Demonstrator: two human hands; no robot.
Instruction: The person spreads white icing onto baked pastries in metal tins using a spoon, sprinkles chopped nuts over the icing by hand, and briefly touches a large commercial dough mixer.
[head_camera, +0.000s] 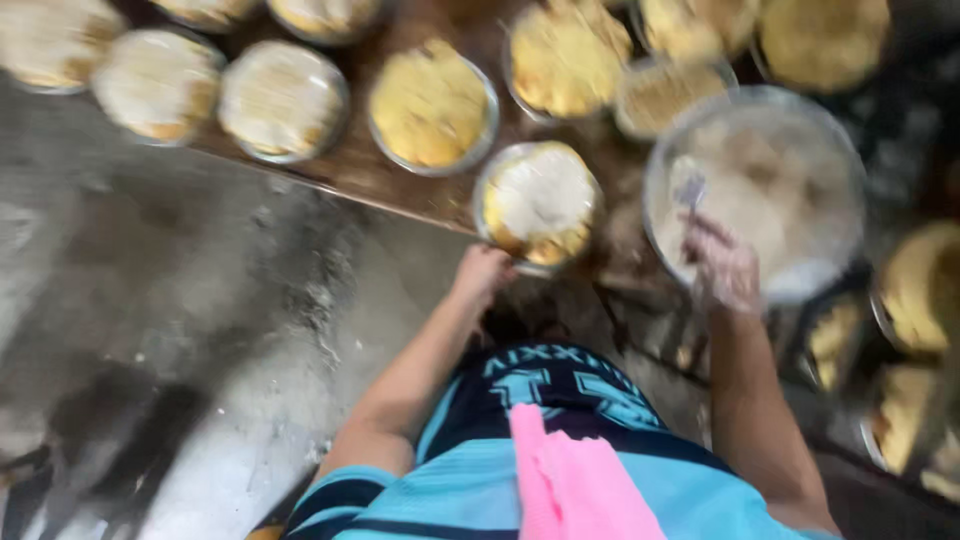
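Note:
The picture is blurred by motion. My left hand (481, 277) grips the near rim of a small round metal pan (538, 206) of yellow food topped with a white layer, at the edge of a wooden board (385, 180). My right hand (722, 266), smeared with white, holds a spoon (690, 188) that dips into a large metal bowl (757, 190) of pale white mixture on the right. The two hands are about a pan's width apart.
Several more round pans lie on the board: white-topped ones (283, 100) at the left, plain yellow ones (432, 106) in the middle and back. More yellow pans (915, 290) are stacked at the right. Grey concrete floor (170, 300) lies to the left.

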